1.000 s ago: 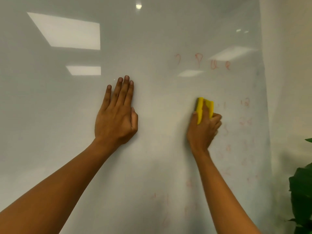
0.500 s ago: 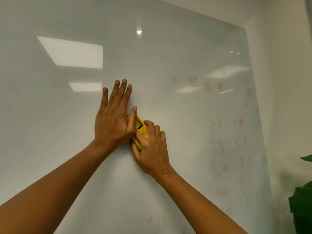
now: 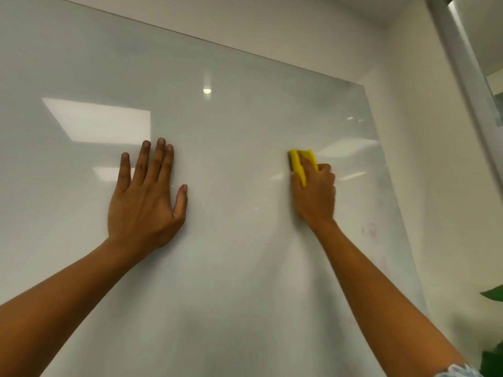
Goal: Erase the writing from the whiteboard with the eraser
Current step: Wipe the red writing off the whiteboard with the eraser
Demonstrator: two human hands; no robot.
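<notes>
A large glossy whiteboard (image 3: 245,126) fills the wall in front of me. My right hand (image 3: 315,194) grips a yellow eraser (image 3: 299,163) and presses it flat against the board right of centre; only the eraser's top sticks out above my fingers. My left hand (image 3: 147,197) lies flat on the board with its fingers spread, well left of the eraser, holding nothing. Faint red writing (image 3: 370,229) is visible near the board's right edge, below and right of the eraser.
The board's right edge meets a cream wall (image 3: 435,186). A metal frame (image 3: 468,77) runs down the upper right corner. Green plant leaves (image 3: 492,295) poke in at the lower right. Ceiling lights reflect in the board.
My right hand has swept the eraser from beside my left thumb to the right and upward. The row of red marks there no longer shows. The view has tilted up.
</notes>
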